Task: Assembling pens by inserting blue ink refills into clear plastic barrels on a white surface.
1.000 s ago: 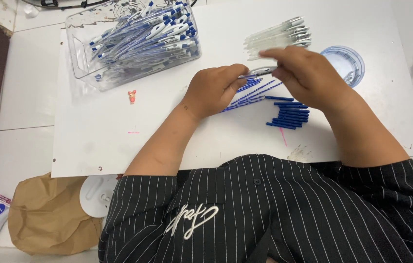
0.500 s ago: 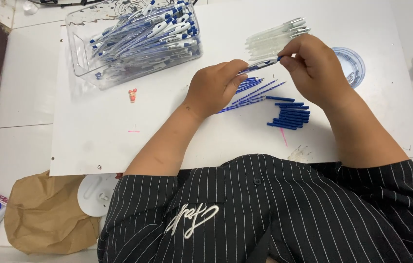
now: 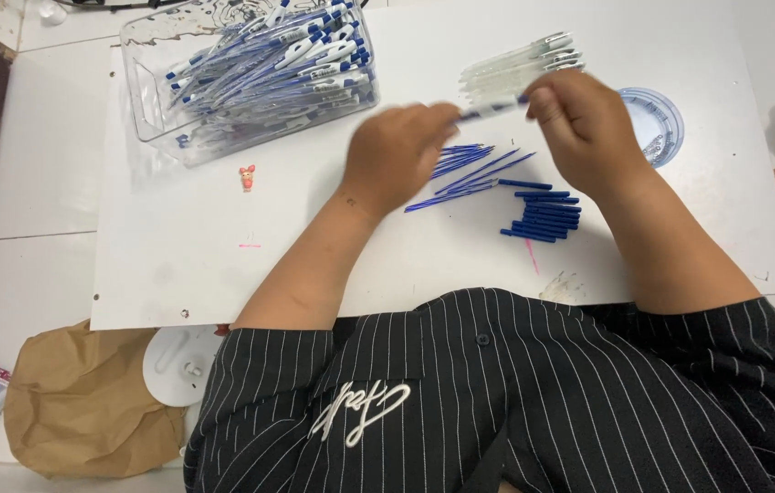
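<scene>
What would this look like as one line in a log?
left hand + right hand: holding pen | refills, caps below | bin left

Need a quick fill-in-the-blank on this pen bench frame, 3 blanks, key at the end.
1. The left hand and the right hand hold one ____ between them above the white board.
2. The finished pens lie piled in a clear plastic ____ at the board's far left corner.
3. The row of caps below the right hand is ____ in colour.

Missing words: pen; tray; blue
</scene>
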